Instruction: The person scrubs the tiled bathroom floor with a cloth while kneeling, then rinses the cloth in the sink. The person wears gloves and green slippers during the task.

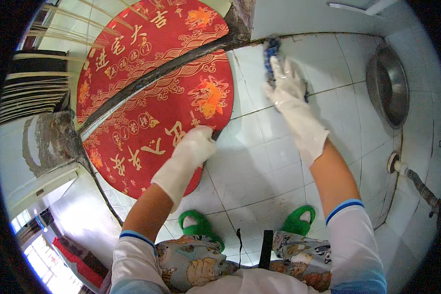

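Note:
My right hand [288, 82], in a wet cream rubber glove, presses a dark blue cloth [272, 55] against the white floor tiles [257, 154] at the top centre. Part of the cloth shows on both sides of the hand, which hides the rest. My left hand [199, 143], gloved the same way, is closed at the right edge of a red mat [161, 84] with gold writing and orange fish patterns. It seems to grip the mat's edge, but the fingers are hidden from above. The mat lies folded over a dark raised door sill [150, 73].
A metal basin [387, 86] leans against the tiled wall at the right. Below it, a grey hose [422, 189] runs from a wall pipe fitting. Green slippers [196, 224] are on my feet. Strands of a pale fringe [40, 77] hang at the upper left.

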A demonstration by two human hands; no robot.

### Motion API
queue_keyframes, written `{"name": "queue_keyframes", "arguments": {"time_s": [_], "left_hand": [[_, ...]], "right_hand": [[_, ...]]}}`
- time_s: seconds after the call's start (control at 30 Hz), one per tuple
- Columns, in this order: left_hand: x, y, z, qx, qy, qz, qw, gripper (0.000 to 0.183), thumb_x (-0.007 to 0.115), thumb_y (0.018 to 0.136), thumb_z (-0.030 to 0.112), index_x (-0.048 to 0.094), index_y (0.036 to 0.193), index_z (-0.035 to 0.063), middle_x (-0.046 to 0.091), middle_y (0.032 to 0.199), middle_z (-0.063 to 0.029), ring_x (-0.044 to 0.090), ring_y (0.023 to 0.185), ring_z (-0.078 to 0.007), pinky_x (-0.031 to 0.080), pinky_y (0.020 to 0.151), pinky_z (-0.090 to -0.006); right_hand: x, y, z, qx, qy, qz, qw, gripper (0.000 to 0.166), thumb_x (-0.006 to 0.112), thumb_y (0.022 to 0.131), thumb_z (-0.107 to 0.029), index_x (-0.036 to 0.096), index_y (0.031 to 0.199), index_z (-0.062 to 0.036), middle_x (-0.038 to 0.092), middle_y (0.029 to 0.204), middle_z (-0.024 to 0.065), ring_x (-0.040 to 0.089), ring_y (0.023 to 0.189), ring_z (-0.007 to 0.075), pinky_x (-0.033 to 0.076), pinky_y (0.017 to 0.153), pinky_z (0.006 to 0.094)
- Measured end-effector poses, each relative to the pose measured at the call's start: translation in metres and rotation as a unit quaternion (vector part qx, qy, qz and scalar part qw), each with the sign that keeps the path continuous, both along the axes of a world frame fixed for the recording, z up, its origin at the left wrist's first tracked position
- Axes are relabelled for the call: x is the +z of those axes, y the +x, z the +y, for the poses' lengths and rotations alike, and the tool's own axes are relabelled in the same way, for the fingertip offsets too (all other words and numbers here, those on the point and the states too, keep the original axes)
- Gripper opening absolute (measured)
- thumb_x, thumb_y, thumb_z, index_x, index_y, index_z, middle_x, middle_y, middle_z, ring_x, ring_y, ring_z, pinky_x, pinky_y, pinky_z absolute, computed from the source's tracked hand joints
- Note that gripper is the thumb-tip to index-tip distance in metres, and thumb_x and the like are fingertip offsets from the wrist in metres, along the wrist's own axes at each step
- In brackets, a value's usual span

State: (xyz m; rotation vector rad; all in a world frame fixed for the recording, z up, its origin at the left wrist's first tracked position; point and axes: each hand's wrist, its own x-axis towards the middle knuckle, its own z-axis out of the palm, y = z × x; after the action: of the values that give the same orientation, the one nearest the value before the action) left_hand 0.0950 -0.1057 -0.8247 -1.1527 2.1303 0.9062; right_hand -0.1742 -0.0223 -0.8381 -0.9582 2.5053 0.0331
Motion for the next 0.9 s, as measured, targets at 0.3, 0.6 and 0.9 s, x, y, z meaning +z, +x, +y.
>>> {"name": "queue_keyframes", "arguments": {"time_s": [0.3,0.6,0.9], "left_hand": [[0.046,0.083,-0.091,0.384,0.070,0.319,0.864,0.024,0.056,0.081,0.000,0.041,0.067,0.0123,0.038,0.073,0.0045,0.034,0.071,-0.0096,0.033,0.067,-0.0275],[0.053,0.087,-0.095,0.357,0.088,0.354,0.860,0.014,0.057,0.077,0.005,0.046,0.070,0.0109,0.042,0.074,0.0039,0.037,0.071,-0.0105,0.033,0.067,-0.0280],[-0.005,0.048,-0.051,0.254,0.202,0.289,0.901,0.006,0.057,0.082,0.006,0.053,0.078,0.0059,0.049,0.075,0.0026,0.042,0.070,-0.0112,0.038,0.066,-0.0282]], "right_hand": [[-0.024,0.175,0.014,0.362,-0.129,-0.112,0.916,0.054,0.055,0.101,-0.019,0.049,0.154,-0.0211,0.040,0.162,0.0145,0.041,0.146,0.0352,0.031,0.124,0.0459],[0.037,0.228,0.167,0.532,0.050,-0.352,0.769,0.051,0.060,0.093,-0.008,0.062,0.141,-0.0266,0.053,0.153,0.0087,0.053,0.138,0.0277,0.044,0.115,0.0414],[-0.013,0.082,0.098,0.128,-0.238,-0.034,0.962,0.061,0.071,0.087,-0.011,0.056,0.146,-0.0169,0.066,0.125,0.0191,0.064,0.116,0.0360,0.051,0.102,0.0446]]}}
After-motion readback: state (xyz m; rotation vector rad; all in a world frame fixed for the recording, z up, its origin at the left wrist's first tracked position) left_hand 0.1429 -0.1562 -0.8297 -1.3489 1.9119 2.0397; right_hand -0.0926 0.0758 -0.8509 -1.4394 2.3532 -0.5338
